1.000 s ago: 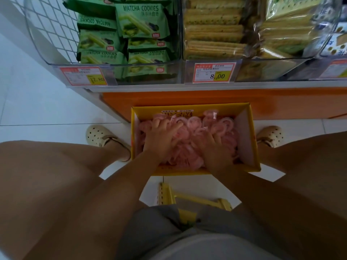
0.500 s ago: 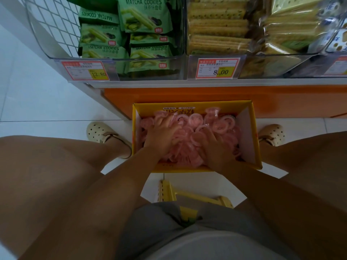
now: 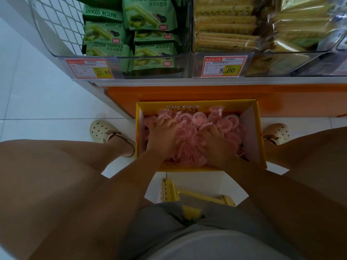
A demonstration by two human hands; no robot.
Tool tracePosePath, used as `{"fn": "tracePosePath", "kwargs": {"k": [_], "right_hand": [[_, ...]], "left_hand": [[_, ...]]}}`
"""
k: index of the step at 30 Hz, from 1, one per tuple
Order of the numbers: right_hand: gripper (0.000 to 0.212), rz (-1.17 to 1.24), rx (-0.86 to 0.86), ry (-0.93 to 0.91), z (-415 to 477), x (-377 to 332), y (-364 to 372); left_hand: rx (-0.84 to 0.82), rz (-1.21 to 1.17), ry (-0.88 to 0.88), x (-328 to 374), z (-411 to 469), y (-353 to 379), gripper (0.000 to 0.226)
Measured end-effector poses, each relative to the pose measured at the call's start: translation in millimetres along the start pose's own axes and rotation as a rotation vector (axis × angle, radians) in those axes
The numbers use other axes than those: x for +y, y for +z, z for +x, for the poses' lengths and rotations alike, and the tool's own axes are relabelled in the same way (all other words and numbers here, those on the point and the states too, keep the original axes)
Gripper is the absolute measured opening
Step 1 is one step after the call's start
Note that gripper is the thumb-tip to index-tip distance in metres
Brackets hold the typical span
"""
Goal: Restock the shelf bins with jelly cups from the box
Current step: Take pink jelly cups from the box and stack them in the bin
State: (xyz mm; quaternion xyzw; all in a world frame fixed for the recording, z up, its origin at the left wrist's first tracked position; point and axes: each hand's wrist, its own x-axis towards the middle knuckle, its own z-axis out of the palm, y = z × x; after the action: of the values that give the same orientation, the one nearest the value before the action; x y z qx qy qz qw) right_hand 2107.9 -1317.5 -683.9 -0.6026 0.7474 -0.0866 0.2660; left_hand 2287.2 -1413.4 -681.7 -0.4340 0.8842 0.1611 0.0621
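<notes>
The person wears grey shorts (image 3: 159, 222), a pale top (image 3: 216, 249) and 2 perforated cream clogs (image 3: 102, 131).

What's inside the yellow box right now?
A pile of pink jelly cups fills the box; the left hand and right hand rest on it. The box bottom and anything gripped underneath are covered.

Head cam, wide-angle, aims steeply down, close above floor box (image 3: 234, 106).

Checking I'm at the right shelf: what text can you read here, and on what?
"MATCHA COOKIES": green packets, left bin.
"12.80": left price tag.
"8.00": middle price tag.
Tags' small print and the yellow box lettering: too blurred to read.
</notes>
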Motion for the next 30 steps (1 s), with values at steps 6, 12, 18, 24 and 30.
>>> {"fn": "tracePosePath", "kwargs": {"k": [6, 12, 18, 24, 30], "right_hand": [[0.054, 0.046, -0.09, 0.078, 12.6, 5.2, -4.4], [0.041, 0.144, -0.135, 0.009, 13.0, 7.5, -11.9], [0.035, 0.241, 0.027, 0.023, 13.3, 16.1, -13.7], [0.052, 0.167, -0.04, 0.153, 12.7, 7.0, -37.3], [0.05, 0.126, -0.088, 0.22, 2.0, -1.3, -45.3]], "left_hand": [[0.052, -0.027, 0.001, 4.1, -4.6, -2.5, 0.042], [-0.034, -0.43, -0.149, 4.1, -6.7, -8.4, 0.041], [-0.029, -0.468, -0.129, -6.5, -1.8, -3.2, 0.037], [0.057, -0.411, -0.205, -13.8, -9.4, 1.6, 0.042], [0.03, -0.584, -0.317, -22.1, -14.4, -1.1, 0.053]]}}
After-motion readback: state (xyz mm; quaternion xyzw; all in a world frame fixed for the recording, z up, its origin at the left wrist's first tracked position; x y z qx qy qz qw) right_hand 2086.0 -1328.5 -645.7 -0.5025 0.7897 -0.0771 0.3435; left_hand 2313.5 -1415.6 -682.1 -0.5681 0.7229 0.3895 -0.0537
